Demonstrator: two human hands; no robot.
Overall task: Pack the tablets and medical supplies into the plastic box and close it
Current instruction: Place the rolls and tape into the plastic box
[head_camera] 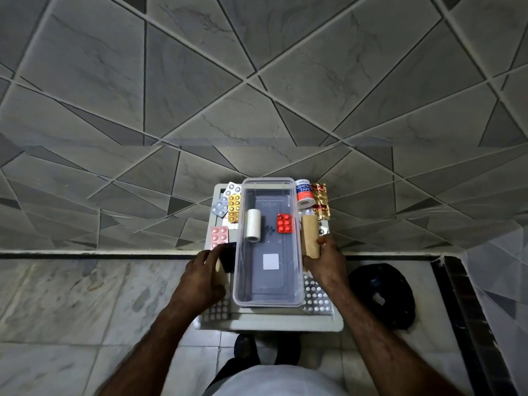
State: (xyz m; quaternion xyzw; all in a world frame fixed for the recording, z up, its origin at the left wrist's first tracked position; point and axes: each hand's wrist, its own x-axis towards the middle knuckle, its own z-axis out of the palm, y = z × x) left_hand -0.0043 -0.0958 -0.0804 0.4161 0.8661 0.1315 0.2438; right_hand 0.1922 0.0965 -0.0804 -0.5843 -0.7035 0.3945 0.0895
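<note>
Clear plastic box point(268, 244) lidless at worktop point(268, 321) centre, holding one white roll point(253, 224) and one red blister pack point(284, 223), much floor bare. Right of box, "ADHESIVE TAPE" roll point(304, 193); right hand point(325, 260) fingers curled around tan roll point(310, 235). Left of box, left hand point(204, 277) gripping black item point(227, 257); four blister packs beyond.

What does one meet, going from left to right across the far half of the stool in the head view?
Orange blister pack → white bandage roll inside the plastic box → red blister pack, also inside → adhesive tape roll → gold foil strip.
</note>
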